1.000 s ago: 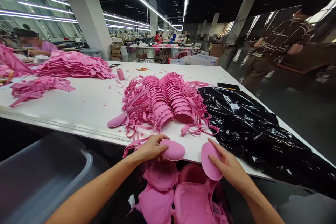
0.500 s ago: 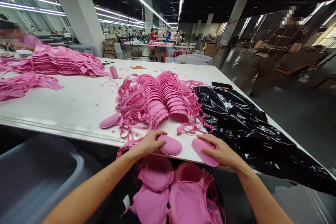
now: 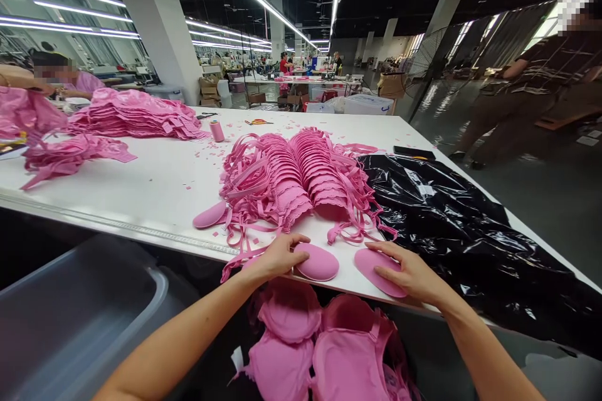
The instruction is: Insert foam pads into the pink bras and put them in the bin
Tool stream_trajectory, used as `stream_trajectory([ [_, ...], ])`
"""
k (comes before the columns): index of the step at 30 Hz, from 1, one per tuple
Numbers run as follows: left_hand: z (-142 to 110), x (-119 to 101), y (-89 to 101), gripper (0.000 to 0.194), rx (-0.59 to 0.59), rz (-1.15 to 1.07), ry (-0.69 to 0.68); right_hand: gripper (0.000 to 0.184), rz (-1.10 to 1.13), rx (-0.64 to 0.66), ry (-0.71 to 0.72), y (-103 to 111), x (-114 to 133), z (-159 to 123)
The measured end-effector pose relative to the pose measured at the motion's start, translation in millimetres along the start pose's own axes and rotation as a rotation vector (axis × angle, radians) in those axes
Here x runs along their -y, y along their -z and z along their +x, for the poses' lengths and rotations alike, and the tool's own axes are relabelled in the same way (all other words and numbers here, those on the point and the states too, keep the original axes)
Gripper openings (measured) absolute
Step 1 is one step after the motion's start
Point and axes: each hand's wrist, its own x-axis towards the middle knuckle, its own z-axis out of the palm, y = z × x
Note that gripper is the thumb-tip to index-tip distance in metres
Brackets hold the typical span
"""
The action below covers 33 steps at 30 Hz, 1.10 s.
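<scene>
At the table's front edge, my left hand (image 3: 282, 257) grips a pink oval bra pad (image 3: 318, 262) by its left end. A second pink bra pad (image 3: 376, 270) is pinched between the thumb and fingers of my right hand (image 3: 411, 272). Just beyond them lies a nested row of pink bras (image 3: 301, 169), their straps spilling to both sides. Another loose pad (image 3: 209, 215) rests left of that row, partly against the straps. Below the edge, close to my body, several pink bras (image 3: 338, 357) show their cup linings.
A shiny black plastic bag (image 3: 437, 219) covers the table's right side. Thread spool (image 3: 217, 131), small scissors (image 3: 258, 122) and stacked pink fabric (image 3: 136, 114) lie further back. A grey bin (image 3: 94, 313) stands below left. Co-workers are at the left and right.
The view has turned slightly left, so the table appears further right. Both hands keep their pads. The person at the right has moved further right, and an arm shows at the far left.
</scene>
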Motion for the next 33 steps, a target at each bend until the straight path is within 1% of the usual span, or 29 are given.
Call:
stream_trajectory([
  [3,0.6,1.1,-0.3,0.048,0.005,0.011,-0.012,0.047,0.0,-0.034,-0.005,-0.9,-1.2,0.4],
  [7,0.6,0.4,-0.6,0.051,0.02,0.008,0.029,0.047,-0.04,-0.087,0.008,-1.7,-1.1,0.2],
  [11,0.1,0.4,-0.8,0.049,0.027,0.001,0.005,0.045,-0.068,-0.163,0.022,-2.6,-2.0,-2.0],
  [15,-1.6,1.0,-1.8,0.05,0.069,-0.073,0.053,0.044,-0.043,-0.198,0.005,-3.3,-1.6,-5.6],
  [19,-7.5,-3.5,-2.2,0.051,0.075,-0.107,0.055,0.045,-0.001,-0.254,-0.056,-6.4,-4.1,-7.5],
  [21,-12.7,-7.9,-2.3,0.054,0.088,-0.126,0.08,0.047,0.008,-0.271,-0.085,-8.0,-7.8,-7.3],
  [23,-19.1,-12.3,-3.3,0.058,0.115,-0.171,0.114,0.046,-0.014,-0.305,-0.07,-7.9,-10.0,-8.1],
  [24,-22.7,-14.3,-4.4,0.057,0.133,-0.206,0.119,0.044,-0.04,-0.356,-0.037,-7.1,-9.3,-9.7],
  [25,-26.5,-16.0,-6.1,0.055,0.151,-0.254,0.117,0.041,-0.074,-0.437,0.012,-5.9,-6.8,-12.5],
  [28,-39.1,-19.7,-16.3,0.04,0.192,-0.465,0.098,0.027,-0.157,-0.754,0.174,-5.3,13.0,-29.5],
  [29,-43.6,-20.4,-22.0,0.038,0.189,-0.545,0.107,0.023,-0.154,-0.826,0.201,-8.1,22.7,-37.5],
  [30,-48.3,-20.7,-29.1,0.037,0.179,-0.625,0.124,0.019,-0.128,-0.849,0.202,-13.3,32.9,-46.0],
  [31,-52.9,-20.7,-37.5,0.037,0.162,-0.7,0.143,0.017,-0.073,-0.824,0.177,-21.2,42.9,-54.4],
  [32,-57.4,-20.2,-47.0,0.038,0.137,-0.767,0.156,0.018,0.006,-0.73,0.137,-31.4,52.0,-62.0],
  [33,-61.9,-19.1,-57.1,0.039,0.107,-0.826,0.159,0.021,0.112,-0.589,0.096,-43.3,59.7,-68.6],
])
